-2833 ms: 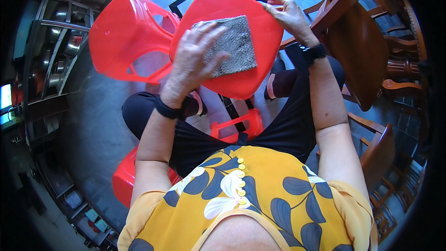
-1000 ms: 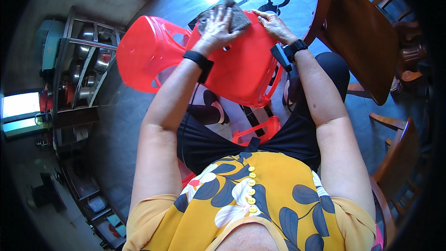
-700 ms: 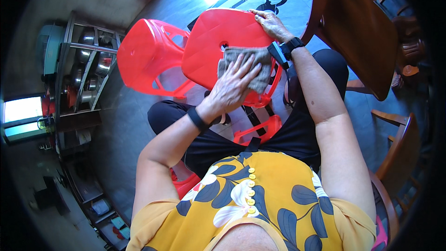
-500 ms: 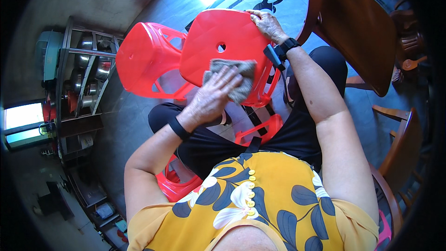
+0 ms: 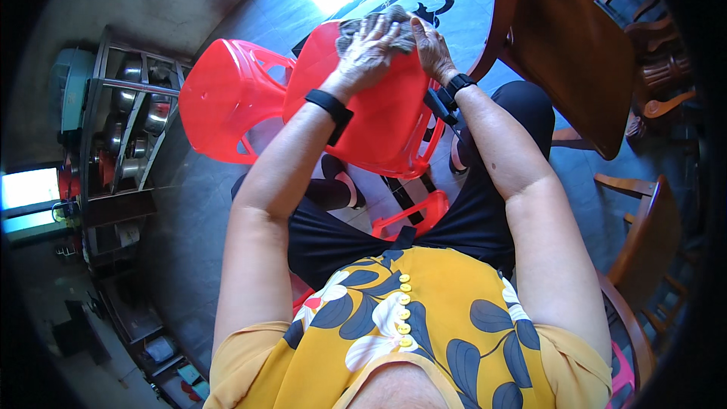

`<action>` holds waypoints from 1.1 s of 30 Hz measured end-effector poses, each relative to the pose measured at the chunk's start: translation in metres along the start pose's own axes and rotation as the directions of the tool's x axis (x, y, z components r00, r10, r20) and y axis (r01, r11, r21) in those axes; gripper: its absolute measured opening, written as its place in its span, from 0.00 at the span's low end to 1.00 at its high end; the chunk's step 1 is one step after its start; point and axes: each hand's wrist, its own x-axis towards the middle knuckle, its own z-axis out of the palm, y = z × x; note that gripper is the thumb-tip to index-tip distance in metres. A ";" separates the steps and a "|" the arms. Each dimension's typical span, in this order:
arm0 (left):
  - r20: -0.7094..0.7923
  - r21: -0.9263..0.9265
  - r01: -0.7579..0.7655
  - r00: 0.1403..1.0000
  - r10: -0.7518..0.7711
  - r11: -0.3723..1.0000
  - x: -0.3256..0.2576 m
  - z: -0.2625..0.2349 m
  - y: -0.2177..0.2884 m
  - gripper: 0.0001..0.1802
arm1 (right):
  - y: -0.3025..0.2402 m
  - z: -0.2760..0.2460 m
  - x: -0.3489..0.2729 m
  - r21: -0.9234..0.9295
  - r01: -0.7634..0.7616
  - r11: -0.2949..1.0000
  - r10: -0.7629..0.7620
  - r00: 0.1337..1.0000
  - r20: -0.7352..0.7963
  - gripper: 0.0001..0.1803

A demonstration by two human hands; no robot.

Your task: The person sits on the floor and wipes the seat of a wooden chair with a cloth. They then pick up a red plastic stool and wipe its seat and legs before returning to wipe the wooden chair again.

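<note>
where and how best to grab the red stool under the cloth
Probably by the right edge of the red stool, from the right: its broad, smooth seat seems to offer little grip but the rim. The right hand is at the far right corner; the left hand lies on the cloth.

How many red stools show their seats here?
2. The first stool is under the left hand and grey cloth; the second stool stands to its left. Red plastic also shows between the legs, so another may be partly hidden.
</note>
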 end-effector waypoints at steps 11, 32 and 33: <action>0.041 -0.032 -0.088 0.995 0.090 0.996 -0.072 -0.032 0.082 0.31 | 0.009 -0.008 0.017 0.725 -0.427 0.541 0.430 0.881 0.198 0.51; 0.042 0.055 0.071 0.996 -0.074 0.996 -0.017 -0.012 0.029 0.32 | 0.014 0.002 0.004 0.108 -0.021 0.994 0.035 0.991 -0.130 0.40; 0.041 0.112 0.080 0.996 -0.085 0.991 -0.013 -0.013 0.015 0.33 | 0.012 0.001 0.005 0.039 -0.118 0.992 0.120 0.992 -0.051 0.33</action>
